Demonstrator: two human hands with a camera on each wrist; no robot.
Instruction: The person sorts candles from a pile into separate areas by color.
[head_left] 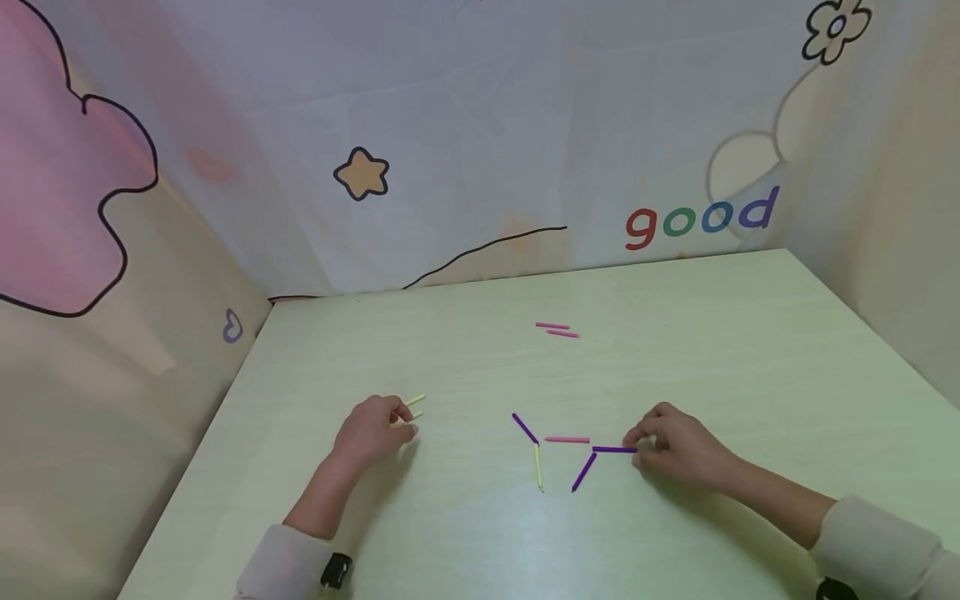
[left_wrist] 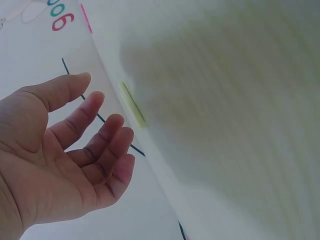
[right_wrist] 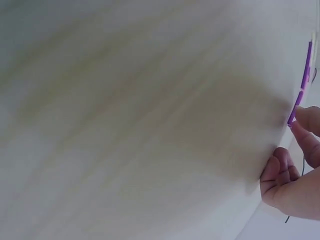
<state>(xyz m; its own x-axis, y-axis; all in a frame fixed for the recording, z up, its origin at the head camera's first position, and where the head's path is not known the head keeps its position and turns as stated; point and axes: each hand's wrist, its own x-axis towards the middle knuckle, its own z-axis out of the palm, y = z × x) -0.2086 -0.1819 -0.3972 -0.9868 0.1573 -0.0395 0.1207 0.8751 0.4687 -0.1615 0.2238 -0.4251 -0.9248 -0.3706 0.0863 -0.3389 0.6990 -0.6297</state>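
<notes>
My left hand hovers at the left beside two thin pale yellow sticks. In the left wrist view its fingers are loosely bent, with nothing between them and the thumb. At the right, my right hand pinches the right end of a purple stick between thumb and finger. That stick's other end lies close to a slanting purple stick and a pink stick. Further left, another purple stick meets the top of a pale yellow stick.
Two more pink sticks lie side by side toward the back of the pale table. A printed cloth hangs behind the table's far edge, and more cloth stands along both sides.
</notes>
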